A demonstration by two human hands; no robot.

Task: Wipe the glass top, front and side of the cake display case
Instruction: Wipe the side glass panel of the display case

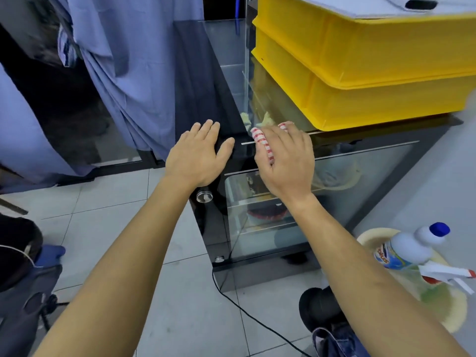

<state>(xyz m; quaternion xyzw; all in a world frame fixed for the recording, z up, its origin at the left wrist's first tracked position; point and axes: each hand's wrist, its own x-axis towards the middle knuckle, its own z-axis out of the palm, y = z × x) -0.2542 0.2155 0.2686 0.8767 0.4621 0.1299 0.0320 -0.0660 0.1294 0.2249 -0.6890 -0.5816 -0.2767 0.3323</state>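
Note:
The cake display case (360,161) stands in the middle, black-framed with a glass top and glass front. My right hand (286,161) presses a red-and-white striped cloth (262,143) onto the near left part of the glass top, fingers curled over the cloth. My left hand (198,155) lies flat with straight fingers on the black left corner of the case. Cakes show dimly through the glass front below my right wrist.
Two stacked yellow crates (360,65) sit on the case's top at the back right. A white spray bottle (412,248) with a blue cap stands on a round tray at the lower right. Blue cloth (123,73) hangs at the left. A black cable (247,315) runs over the tiled floor.

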